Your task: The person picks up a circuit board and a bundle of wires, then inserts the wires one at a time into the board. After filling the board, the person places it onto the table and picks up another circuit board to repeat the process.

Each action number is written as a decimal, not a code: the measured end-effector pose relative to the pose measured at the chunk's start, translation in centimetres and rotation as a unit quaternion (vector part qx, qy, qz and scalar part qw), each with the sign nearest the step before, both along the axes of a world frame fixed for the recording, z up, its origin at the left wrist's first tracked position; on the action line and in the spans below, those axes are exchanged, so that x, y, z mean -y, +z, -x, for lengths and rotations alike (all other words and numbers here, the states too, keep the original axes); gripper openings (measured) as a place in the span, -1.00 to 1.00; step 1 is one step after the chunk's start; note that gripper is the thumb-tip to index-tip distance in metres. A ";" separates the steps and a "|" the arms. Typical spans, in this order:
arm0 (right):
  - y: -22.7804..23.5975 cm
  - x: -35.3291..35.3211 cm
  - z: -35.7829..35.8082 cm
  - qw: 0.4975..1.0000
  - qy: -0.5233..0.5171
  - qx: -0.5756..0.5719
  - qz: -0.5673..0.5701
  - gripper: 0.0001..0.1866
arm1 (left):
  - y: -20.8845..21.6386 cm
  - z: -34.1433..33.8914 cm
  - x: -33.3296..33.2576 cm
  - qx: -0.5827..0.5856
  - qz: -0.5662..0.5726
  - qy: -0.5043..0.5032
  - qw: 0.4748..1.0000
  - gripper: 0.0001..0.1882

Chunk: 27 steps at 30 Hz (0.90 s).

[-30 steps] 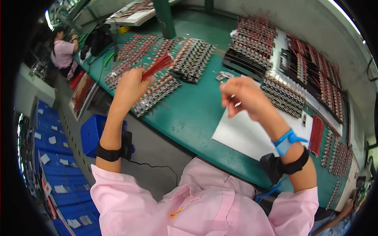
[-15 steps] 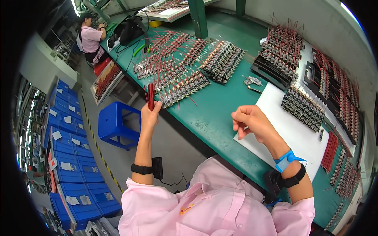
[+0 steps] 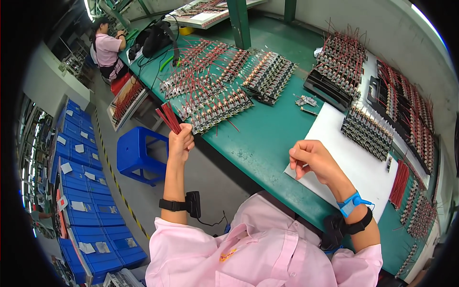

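Observation:
A bundle of red wires [image 3: 169, 118] is gripped in my left hand [image 3: 180, 142], its fingers wrapped round the lower end and the wires tilting up to the left. Just beyond that hand, at the table's edge, lie rows of small circuit boards [image 3: 222, 111], some with red wires sticking out. My right hand [image 3: 313, 160] hovers over the near left part of a white sheet [image 3: 330, 134]. Its thumb and fingers are curled together in a pinch; whatever is between them, if anything, is too small to make out. A blue wrist strap [image 3: 353, 203] sits on my right wrist.
Stacked circuit boards [image 3: 367, 131] stand on the sheet's far right. Beside it lies another red wire bundle [image 3: 398, 185]. Black trays [image 3: 330, 88] hold wired boards behind. A blue stool [image 3: 136, 153] and blue bins [image 3: 95, 205] are at left. A co-worker [image 3: 109, 48] sits far left.
The wire bundle in my left hand has tipped from upright to leaning left. My right hand has moved slightly right and nearer to me, still pinched.

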State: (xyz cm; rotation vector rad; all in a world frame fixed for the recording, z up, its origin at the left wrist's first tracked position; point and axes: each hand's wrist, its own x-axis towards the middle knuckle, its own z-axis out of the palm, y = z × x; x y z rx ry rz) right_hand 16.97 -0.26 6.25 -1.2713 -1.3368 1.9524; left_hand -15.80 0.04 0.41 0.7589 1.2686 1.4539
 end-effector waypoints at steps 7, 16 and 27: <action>0.3 1.1 -0.9 1.000 -0.012 0.002 0.000 -0.79 | 0.2 0.8 1.5 0.034 -0.057 0.006 0.998 -0.88; 2.1 4.8 -3.0 0.999 -0.044 0.013 -0.025 -0.83 | 2.7 -1.1 5.0 0.045 -0.067 -0.022 0.996 -0.91; -0.3 10.1 -10.3 0.916 -0.368 0.075 -0.138 -0.70 | 3.4 -17.0 3.8 0.086 0.022 -0.296 0.951 -0.89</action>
